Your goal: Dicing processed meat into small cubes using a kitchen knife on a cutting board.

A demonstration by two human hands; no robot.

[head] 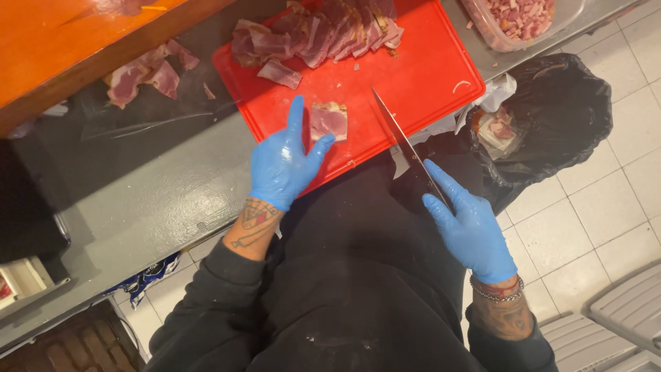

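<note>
A worker in blue gloves and a dark top slices cured meat at a steel desk (138, 200), seen from a head-worn camera. Far left, a few loose meat slices (141, 74) lie on clear film below an orange wooden ledge (62, 48). The left hand (284, 162) rests flat on the near edge of the red cutting board (413, 76), its grip spread, thumb touching a small stacked piece of meat (328, 120) just beside it. A shingled pile of cut slices (323, 31) sits at the board's far edge. The right hand (468, 224) has its grip closed around the handle of a long knife (403, 134), forefinger laid along the spine, the blade angled over the board's near corner with its tip near the small piece. Further right, a black-lined waste bin (558, 110) holds scraps, and a clear tub of diced meat (520, 21) stands at the desk's edge. The risk, judged from here: the left thumb lies close to the blade's path, and greasy gloves could let the piece or the knife slip toward the fingers
</note>
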